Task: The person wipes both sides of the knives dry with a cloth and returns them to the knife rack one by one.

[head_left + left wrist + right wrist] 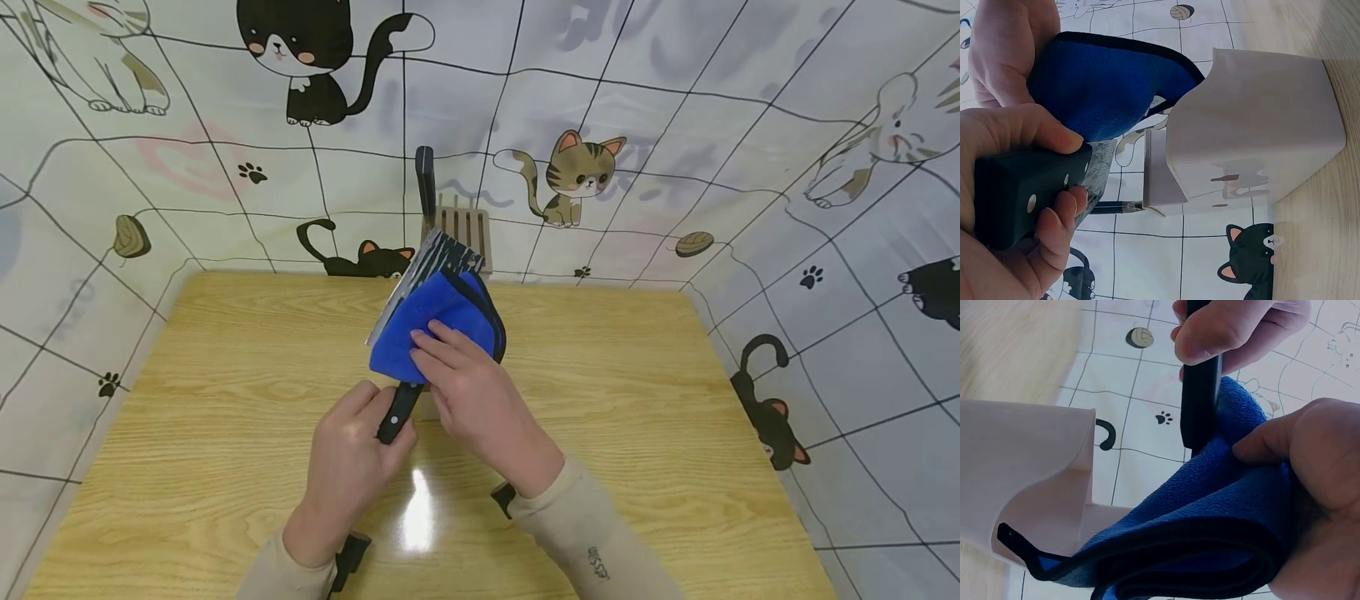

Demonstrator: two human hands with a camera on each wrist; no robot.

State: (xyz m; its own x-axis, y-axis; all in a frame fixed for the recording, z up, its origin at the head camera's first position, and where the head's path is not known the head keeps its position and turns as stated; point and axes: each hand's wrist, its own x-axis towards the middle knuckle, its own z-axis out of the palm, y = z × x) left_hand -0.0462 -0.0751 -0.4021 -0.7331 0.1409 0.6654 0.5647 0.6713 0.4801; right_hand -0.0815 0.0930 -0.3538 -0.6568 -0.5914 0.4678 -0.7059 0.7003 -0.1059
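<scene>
Left hand (pixel 351 454): grips knife (pixel 400 413) | right hand (pixel 483 400): pinches cloth (pixel 442 302), seemingly round blade (pixel 432 261) beyond left

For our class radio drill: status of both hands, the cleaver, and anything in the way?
Left hand gripping cleaver by handle. Right hand holding blue cloth against blade. Cloth covers part of blade; knife holder stands beyond.

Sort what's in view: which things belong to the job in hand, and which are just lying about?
In the job:
broad-bladed knife, held in the left grip
blue cloth, in the right grip, partly covering the knife

Just about, untouched:
pale slotted holder
black handle rising at the holder
cat-print wall covering
</scene>
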